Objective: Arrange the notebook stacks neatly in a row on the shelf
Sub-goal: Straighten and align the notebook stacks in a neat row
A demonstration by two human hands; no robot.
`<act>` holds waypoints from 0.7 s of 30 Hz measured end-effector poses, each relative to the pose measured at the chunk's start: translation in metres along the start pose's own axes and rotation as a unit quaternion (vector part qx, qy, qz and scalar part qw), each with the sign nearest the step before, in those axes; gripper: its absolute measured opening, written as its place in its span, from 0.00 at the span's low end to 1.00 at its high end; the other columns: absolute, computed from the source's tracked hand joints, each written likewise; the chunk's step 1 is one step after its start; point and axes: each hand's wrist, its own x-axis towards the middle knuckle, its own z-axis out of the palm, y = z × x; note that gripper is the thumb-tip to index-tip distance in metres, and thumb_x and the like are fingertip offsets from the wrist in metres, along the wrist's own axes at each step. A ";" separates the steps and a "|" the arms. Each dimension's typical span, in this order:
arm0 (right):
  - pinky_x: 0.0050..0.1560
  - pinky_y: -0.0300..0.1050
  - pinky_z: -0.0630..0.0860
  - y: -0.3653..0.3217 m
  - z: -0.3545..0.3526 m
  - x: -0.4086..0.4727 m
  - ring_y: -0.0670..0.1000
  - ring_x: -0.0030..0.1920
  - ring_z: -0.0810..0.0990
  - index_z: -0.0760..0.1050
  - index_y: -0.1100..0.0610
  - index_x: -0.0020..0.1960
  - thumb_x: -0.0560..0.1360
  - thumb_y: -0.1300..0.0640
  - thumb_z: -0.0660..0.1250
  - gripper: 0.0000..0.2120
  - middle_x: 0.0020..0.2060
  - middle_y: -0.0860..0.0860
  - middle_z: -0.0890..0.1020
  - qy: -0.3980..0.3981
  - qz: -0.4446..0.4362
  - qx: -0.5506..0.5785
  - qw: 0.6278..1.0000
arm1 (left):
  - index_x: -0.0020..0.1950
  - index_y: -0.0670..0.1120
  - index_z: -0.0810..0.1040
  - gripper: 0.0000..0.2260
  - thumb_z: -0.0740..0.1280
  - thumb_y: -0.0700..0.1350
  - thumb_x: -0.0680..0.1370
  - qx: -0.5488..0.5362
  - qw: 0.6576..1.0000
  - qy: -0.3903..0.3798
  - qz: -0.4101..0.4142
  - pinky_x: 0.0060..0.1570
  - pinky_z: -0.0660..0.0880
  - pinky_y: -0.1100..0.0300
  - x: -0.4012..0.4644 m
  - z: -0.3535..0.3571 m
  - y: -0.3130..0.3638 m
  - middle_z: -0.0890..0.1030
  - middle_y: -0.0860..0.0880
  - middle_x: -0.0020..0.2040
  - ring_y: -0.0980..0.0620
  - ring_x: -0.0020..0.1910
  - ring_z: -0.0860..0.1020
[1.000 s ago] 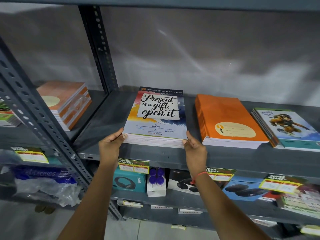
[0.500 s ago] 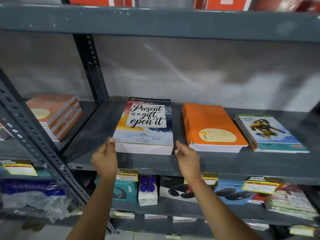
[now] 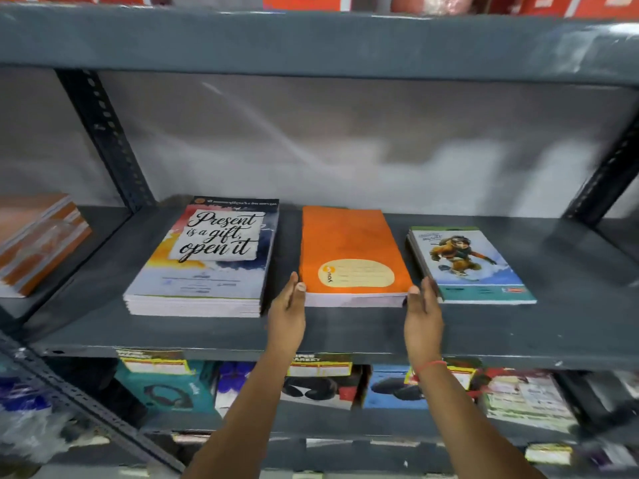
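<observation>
Three notebook stacks lie side by side on the grey shelf (image 3: pixel 345 330). The left stack (image 3: pixel 207 257) has a "Present is a gift, open it" cover. In the middle is the orange stack (image 3: pixel 349 250). The right stack (image 3: pixel 466 264) shows a cartoon figure on a blue-green cover. My left hand (image 3: pixel 288 305) presses flat against the orange stack's front left corner. Against its front right corner rests my right hand (image 3: pixel 423 309), with a red thread on the wrist. Both hands clasp that stack between them.
Another orange-and-white stack (image 3: pixel 38 243) sits in the neighbouring bay at far left, past a perforated upright (image 3: pixel 107 140). The shelf below holds boxed headphones (image 3: pixel 166 388) and price tags. Red boxes (image 3: pixel 304 1) line the shelf above. Bare shelf extends right of the cartoon stack.
Both hands left the "Present is a gift" stack and shifted right to the orange stack's front corners. The camera view tilted up and to the right.
</observation>
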 end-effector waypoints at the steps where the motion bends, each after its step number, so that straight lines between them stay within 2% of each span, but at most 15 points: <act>1: 0.71 0.48 0.60 0.000 -0.002 0.003 0.55 0.72 0.64 0.60 0.54 0.74 0.80 0.51 0.55 0.23 0.73 0.53 0.65 -0.034 0.007 0.004 0.999 | 0.70 0.44 0.67 0.19 0.57 0.47 0.80 -0.013 1.000 0.008 -0.014 0.62 0.60 0.64 0.000 0.006 -0.001 0.69 0.47 0.71 0.49 0.71 0.66; 3: 0.72 0.48 0.59 0.002 -0.005 0.006 0.54 0.72 0.64 0.60 0.54 0.74 0.80 0.51 0.55 0.23 0.72 0.53 0.66 -0.087 0.007 0.010 0.996 | 0.70 0.44 0.67 0.19 0.57 0.47 0.80 -0.046 0.998 0.027 -0.024 0.63 0.59 0.63 -0.001 0.011 -0.002 0.69 0.48 0.71 0.50 0.71 0.65; 6: 0.71 0.44 0.59 0.005 -0.014 0.012 0.50 0.71 0.65 0.60 0.55 0.73 0.80 0.54 0.56 0.22 0.72 0.52 0.67 -0.138 0.006 0.025 0.990 | 0.69 0.46 0.68 0.18 0.58 0.47 0.80 -0.080 0.996 0.033 -0.034 0.64 0.58 0.63 -0.001 0.014 -0.004 0.69 0.49 0.71 0.52 0.70 0.66; 9: 0.72 0.42 0.60 0.006 -0.022 0.016 0.47 0.65 0.69 0.60 0.55 0.73 0.80 0.62 0.56 0.22 0.67 0.52 0.72 -0.170 0.022 0.056 0.984 | 0.70 0.47 0.68 0.18 0.60 0.43 0.79 -0.098 0.994 0.038 -0.032 0.64 0.60 0.64 -0.003 0.010 -0.007 0.71 0.49 0.70 0.56 0.66 0.68; 12: 0.71 0.49 0.65 0.009 -0.026 0.019 0.55 0.65 0.73 0.61 0.54 0.73 0.79 0.64 0.57 0.23 0.62 0.52 0.76 -0.163 -0.001 0.033 0.986 | 0.69 0.46 0.69 0.19 0.61 0.38 0.78 -0.104 0.994 0.028 -0.017 0.64 0.62 0.64 -0.006 0.007 -0.009 0.72 0.48 0.69 0.54 0.67 0.69; 15: 0.66 0.58 0.64 0.008 -0.029 0.022 0.67 0.66 0.67 0.64 0.56 0.72 0.79 0.63 0.57 0.21 0.65 0.65 0.73 -0.165 -0.018 0.008 0.986 | 0.68 0.42 0.70 0.18 0.61 0.36 0.78 -0.102 0.994 0.027 -0.007 0.64 0.63 0.64 -0.006 0.007 -0.010 0.72 0.48 0.68 0.55 0.67 0.69; 18: 0.65 0.59 0.64 0.009 -0.027 0.022 0.68 0.64 0.68 0.66 0.56 0.71 0.79 0.64 0.58 0.20 0.62 0.68 0.74 -0.160 -0.028 -0.003 0.987 | 0.67 0.42 0.70 0.17 0.61 0.36 0.78 -0.112 0.993 0.036 -0.009 0.65 0.63 0.64 -0.005 0.009 -0.010 0.73 0.49 0.67 0.56 0.65 0.70; 21: 0.63 0.53 0.71 0.012 -0.023 0.023 0.65 0.60 0.74 0.68 0.56 0.69 0.78 0.64 0.59 0.20 0.59 0.64 0.79 -0.142 -0.032 -0.010 0.989 | 0.66 0.42 0.71 0.17 0.61 0.36 0.77 -0.126 0.990 0.053 -0.019 0.67 0.64 0.61 -0.004 0.011 -0.010 0.74 0.49 0.65 0.54 0.64 0.71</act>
